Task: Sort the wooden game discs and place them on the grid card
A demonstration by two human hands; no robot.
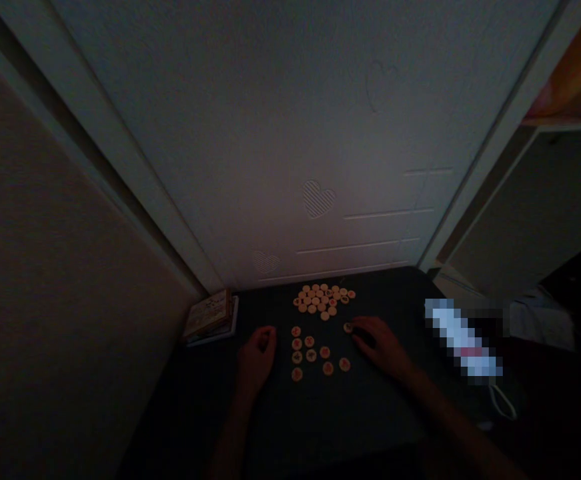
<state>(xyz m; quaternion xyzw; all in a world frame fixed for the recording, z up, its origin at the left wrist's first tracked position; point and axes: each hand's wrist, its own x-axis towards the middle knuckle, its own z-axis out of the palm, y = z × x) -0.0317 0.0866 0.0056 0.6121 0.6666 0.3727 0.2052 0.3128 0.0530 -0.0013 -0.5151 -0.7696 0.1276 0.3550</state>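
My right hand [377, 343] holds a round Chinese chess piece [348, 327] at its edge between thumb and fingertips, just above or on the dark table. My left hand [259, 353] rests on the table with its fingers curled in, and nothing shows in it. Between my hands, several chess pieces lie face up in loose rows, such as a red-marked piece [297, 375] and another piece [345, 364] nearer my right hand. Beyond them is a crowded cluster of pale pieces [315, 301], many showing blank faces and a few showing characters.
At the table's [270, 427] back left lies a small stack of books or boxes [210, 315]. A pixelated light-blue object [463, 337] with a white strap is at the right. A pale panel with embossed hearts [319, 199] rises behind the table. The room is dim.
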